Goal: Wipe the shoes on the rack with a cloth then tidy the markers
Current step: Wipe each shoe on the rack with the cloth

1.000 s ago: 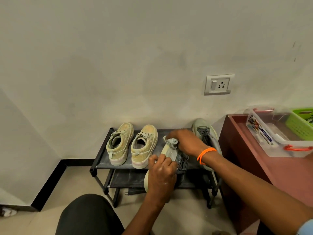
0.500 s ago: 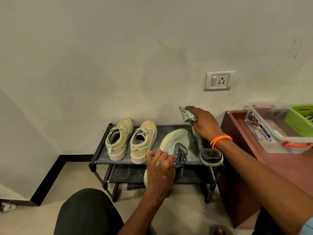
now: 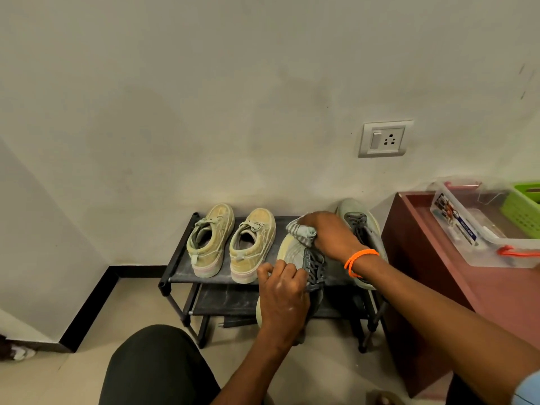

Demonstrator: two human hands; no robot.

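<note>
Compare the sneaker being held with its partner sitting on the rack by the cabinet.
The held sneaker is gripped by the left hand with its heel out past the rack's front edge; its partner sits on the top shelf, ungripped. The right hand presses the cloth on the held sneaker's toe; the partner goes unwiped. Both are pale with dark grey laces.

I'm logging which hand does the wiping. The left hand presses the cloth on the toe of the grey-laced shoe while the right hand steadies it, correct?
Hands are swapped. In the head view the right hand presses the cloth on the grey-laced shoe toe, while the left hand steadies it.
</note>
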